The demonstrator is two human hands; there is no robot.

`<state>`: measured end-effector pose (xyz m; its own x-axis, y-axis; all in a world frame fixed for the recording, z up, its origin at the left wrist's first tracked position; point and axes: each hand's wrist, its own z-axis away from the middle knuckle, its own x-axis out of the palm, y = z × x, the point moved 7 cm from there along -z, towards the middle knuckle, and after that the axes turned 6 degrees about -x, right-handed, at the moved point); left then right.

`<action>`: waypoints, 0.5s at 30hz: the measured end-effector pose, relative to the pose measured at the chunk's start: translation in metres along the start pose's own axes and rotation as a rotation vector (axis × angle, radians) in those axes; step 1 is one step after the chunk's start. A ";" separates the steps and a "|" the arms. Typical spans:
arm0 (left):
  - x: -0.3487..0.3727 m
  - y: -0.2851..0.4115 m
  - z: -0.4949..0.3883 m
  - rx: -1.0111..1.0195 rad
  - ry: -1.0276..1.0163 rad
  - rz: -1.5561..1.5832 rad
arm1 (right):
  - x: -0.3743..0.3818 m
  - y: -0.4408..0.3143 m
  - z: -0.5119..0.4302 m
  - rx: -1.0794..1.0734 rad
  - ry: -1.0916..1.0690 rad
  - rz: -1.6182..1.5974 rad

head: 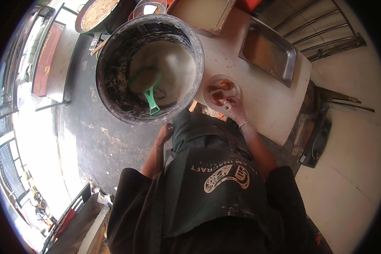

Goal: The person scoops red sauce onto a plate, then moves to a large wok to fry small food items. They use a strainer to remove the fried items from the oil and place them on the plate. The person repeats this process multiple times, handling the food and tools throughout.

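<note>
My right hand (235, 109), its fingers coated with pale powder, reaches over a white plate (236, 91) on the white table. The fingertips touch a glossy red patch of sauce or food (217, 97); whether they pinch anything is unclear. Beside it on the same plate lies an orange-brown saucy piece (222, 85). Low by my apron, my left hand (167, 130) is curled just below the rim of a large dark basin (198, 79), its grip hidden. Inside the basin is pale flour-like powder (177, 63), with a green-handled sieve (151, 102) resting on it.
On the table (270, 108) stands a steel tray (290, 76) holding a thin orange-brown residue. A rectangular pan (206, 31) of pale liquid sits beyond the basin. Farther left are a wire strainer (143, 8) and a wide pan (96, 12) of bubbling oil. A metal rack (320, 28) stands right.
</note>
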<state>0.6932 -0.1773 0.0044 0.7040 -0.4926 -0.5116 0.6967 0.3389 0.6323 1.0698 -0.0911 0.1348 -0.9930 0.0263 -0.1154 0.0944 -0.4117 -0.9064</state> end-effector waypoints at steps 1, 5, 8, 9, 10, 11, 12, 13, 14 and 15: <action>0.000 -0.001 0.001 -0.015 -0.005 0.012 | 0.001 0.010 0.003 0.204 -0.016 -0.212; 0.004 -0.004 0.005 -0.059 -0.033 0.042 | 0.001 -0.021 0.025 0.324 -0.018 -0.772; 0.004 -0.004 0.007 -0.074 -0.044 0.040 | 0.007 -0.068 0.042 0.349 -0.060 -0.994; 0.002 -0.001 0.007 -0.072 -0.045 0.036 | 0.012 -0.094 0.050 0.312 -0.122 -1.077; 0.004 -0.001 0.009 -0.089 -0.048 0.038 | 0.018 -0.124 0.060 0.272 -0.186 -1.152; 0.003 -0.001 0.010 -0.099 -0.041 0.035 | 0.026 -0.158 0.073 0.256 -0.244 -1.231; 0.004 0.000 0.009 -0.103 -0.035 0.044 | 0.032 -0.190 0.087 0.231 -0.282 -1.233; 0.007 -0.006 0.004 -0.110 -0.066 0.064 | 0.040 -0.227 0.103 0.224 -0.292 -1.260; 0.006 -0.004 0.003 -0.121 -0.091 0.038 | 0.050 -0.266 0.120 0.215 -0.353 -1.264; 0.004 -0.003 0.002 -0.124 -0.098 0.027 | 0.060 -0.305 0.140 0.172 -0.459 -1.243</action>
<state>0.6932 -0.1814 0.0016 0.7102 -0.5558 -0.4320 0.6934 0.4465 0.5655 0.9717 -0.0912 0.4613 -0.3499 0.1722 0.9208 -0.8605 -0.4477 -0.2432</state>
